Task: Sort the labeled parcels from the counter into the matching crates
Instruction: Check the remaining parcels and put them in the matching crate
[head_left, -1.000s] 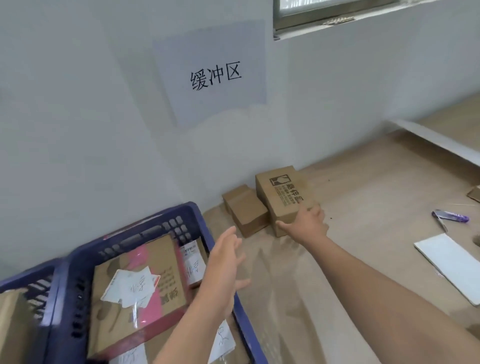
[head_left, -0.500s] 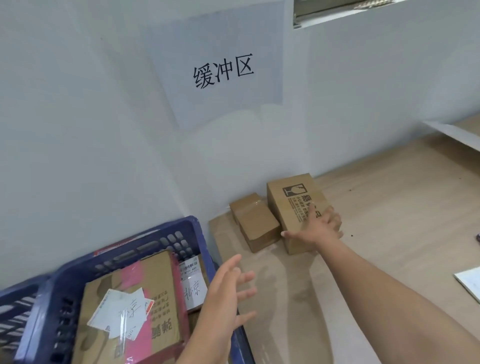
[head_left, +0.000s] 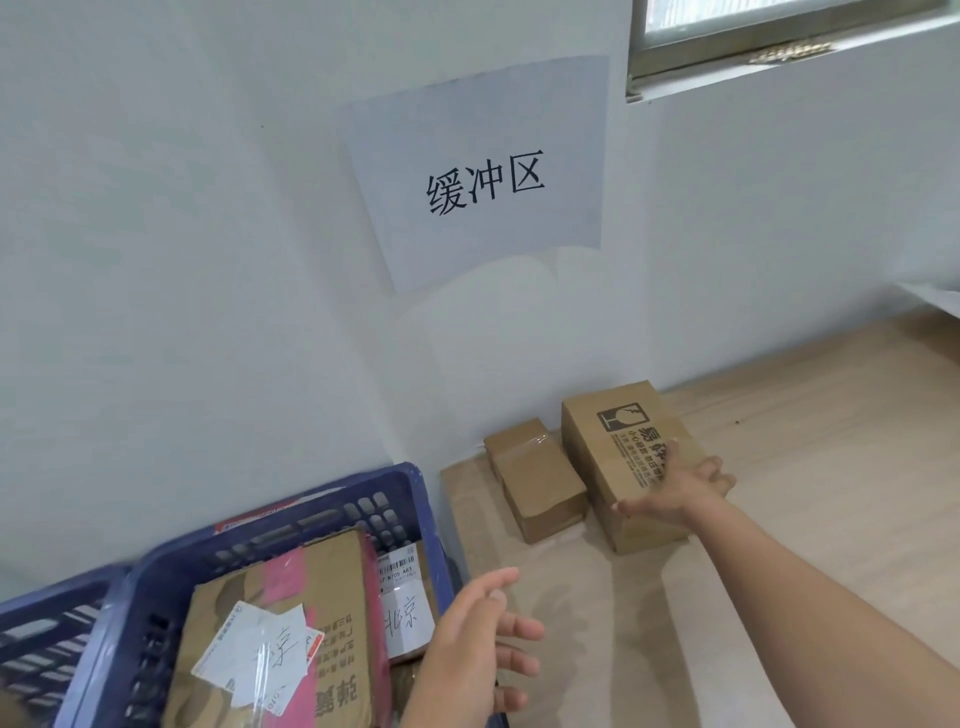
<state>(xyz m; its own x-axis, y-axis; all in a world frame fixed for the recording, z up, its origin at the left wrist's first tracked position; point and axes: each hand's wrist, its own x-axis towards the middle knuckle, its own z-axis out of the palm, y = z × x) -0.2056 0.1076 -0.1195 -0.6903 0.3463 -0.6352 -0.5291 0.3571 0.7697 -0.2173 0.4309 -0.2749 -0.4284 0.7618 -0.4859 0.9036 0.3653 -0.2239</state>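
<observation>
Item: fragile-marked carton (head_left: 618, 457), brown corrugated, taped, printed with a broken-glass symbol. Location: on the bench (head_left: 810, 467), against the wall under the paper sign (head_left: 483, 176), just beside a smaller taped carton (head_left: 537, 486) on its left.

My right hand (head_left: 680, 488): fingers laid over the carton's near top edge, thumb down the near side; whether they have closed into a grip I cannot tell. My left hand (head_left: 478, 644): spread, holding nothing, hovering over the near corner of the blue crate (head_left: 395, 499).

Crate contents: a pink-striped carton (head_left: 311, 623) with a handwritten label, and a second labelled parcel (head_left: 405, 613) beside it.

Handling estimate: stiff walls, likely light for its size, contents breakable by the marking. Best held across the short sides, both palms, kept level; no squeezing of the top flaps. No destination label shows on the faces I can see, so turn it first.
</observation>
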